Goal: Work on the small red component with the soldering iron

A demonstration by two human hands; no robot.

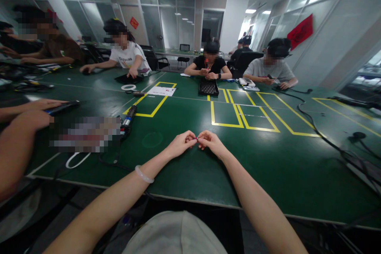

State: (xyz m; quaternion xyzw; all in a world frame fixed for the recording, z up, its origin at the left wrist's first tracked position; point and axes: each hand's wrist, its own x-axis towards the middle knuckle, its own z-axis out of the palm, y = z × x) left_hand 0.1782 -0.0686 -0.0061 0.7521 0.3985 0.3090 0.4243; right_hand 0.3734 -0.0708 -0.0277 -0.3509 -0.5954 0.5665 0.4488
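Both my hands meet just above the green table point(190, 174), in front of me. My left hand point(180, 143) is pinched shut and so is my right hand point(210, 141); their fingertips touch around a tiny part point(197, 138) that is too small to name. A pale bangle point(144, 174) circles my left wrist. Nothing else lies close to my hands.
Yellow tape rectangles point(238, 115) mark the table beyond my hands. A black tray point(208, 87) stands at the far side, a cylindrical tool point(129, 117) and cables at left, a black cable point(312, 121) at right. Several other people sit round the table; a neighbour's arms point(20, 127) reach in at left.
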